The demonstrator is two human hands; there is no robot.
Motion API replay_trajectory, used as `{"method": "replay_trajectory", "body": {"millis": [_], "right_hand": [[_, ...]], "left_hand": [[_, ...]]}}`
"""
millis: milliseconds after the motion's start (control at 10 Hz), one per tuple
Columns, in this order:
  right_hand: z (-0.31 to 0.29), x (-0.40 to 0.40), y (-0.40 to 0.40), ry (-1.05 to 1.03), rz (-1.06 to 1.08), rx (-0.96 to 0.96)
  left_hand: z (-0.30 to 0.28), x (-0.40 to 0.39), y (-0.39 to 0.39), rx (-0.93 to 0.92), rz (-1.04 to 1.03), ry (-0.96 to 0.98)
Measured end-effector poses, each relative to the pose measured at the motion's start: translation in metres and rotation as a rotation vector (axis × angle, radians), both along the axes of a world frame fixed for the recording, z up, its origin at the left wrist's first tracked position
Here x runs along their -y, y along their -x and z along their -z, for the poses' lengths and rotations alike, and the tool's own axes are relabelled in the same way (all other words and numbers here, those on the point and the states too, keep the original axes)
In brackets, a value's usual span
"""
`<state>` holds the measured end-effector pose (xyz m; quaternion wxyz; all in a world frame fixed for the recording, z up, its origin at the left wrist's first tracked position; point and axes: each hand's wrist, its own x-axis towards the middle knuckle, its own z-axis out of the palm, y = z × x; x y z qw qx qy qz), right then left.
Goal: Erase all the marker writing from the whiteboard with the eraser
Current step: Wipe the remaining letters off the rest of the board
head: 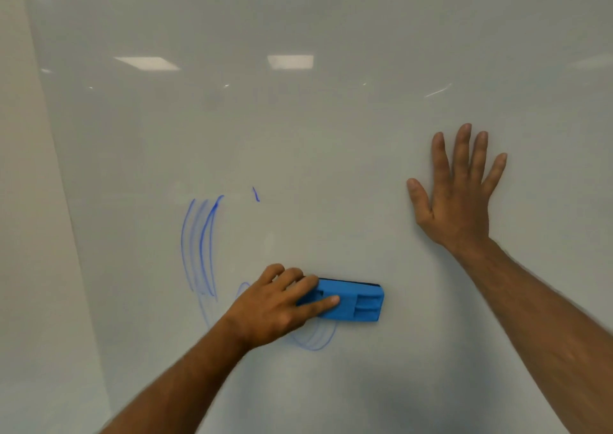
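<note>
Head view puts us close against the whiteboard [331, 135], whose glossy face reflects ceiling lights. Our left hand [278, 304] grips the blue eraser [351, 301] at its left end, fingers curled over the top edge and thumb stretched along its back, pressing it flat to the board low in the middle of the view. The eraser lies level, its dark felt edge showing along the top. Our right hand [459, 194] rests palm-flat on the board, well to the upper right of the eraser, fingers spread wide and holding nothing. Blue marker strokes [202, 244] curve in a tall bundle left of the eraser. A short blue tick [255, 194] sits above them to the right. Fainter blue loops [315, 340] show just below the eraser, partly hidden by our left hand.
</note>
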<state>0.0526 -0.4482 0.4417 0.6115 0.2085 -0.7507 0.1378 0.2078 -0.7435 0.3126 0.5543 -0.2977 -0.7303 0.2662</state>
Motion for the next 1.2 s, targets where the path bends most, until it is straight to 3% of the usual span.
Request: {"method": "replay_trajectory", "body": {"millis": [100,300,400,600,800,1000,1100,1200], "right_hand": [[0.002,0.000,0.002,-0.002,0.021,-0.017],[0.003,0.001,0.003,0.001,0.034,-0.036],[0.004,0.001,0.004,0.004,0.030,-0.049],[0.005,0.000,0.005,0.008,0.008,-0.059],[0.005,0.000,0.005,0.006,0.003,-0.057],[0.005,0.000,0.006,0.011,-0.013,-0.065],[0.006,0.000,0.006,0.012,-0.019,-0.062],[0.006,-0.001,0.005,0.007,-0.018,-0.062]], "left_hand": [[-0.007,0.003,-0.001,-0.012,0.003,-0.002],[-0.047,0.003,0.000,-0.131,-0.012,-0.422],[-0.031,-0.007,0.003,-0.114,-0.002,-0.427],[0.032,-0.006,0.001,0.071,0.012,-0.066],[0.045,0.004,-0.007,0.153,0.014,0.070],[0.011,0.002,-0.008,0.020,-0.014,-0.213],[0.014,-0.001,-0.008,0.014,-0.018,-0.241],[0.043,0.002,-0.012,0.074,-0.040,-0.122]]}}
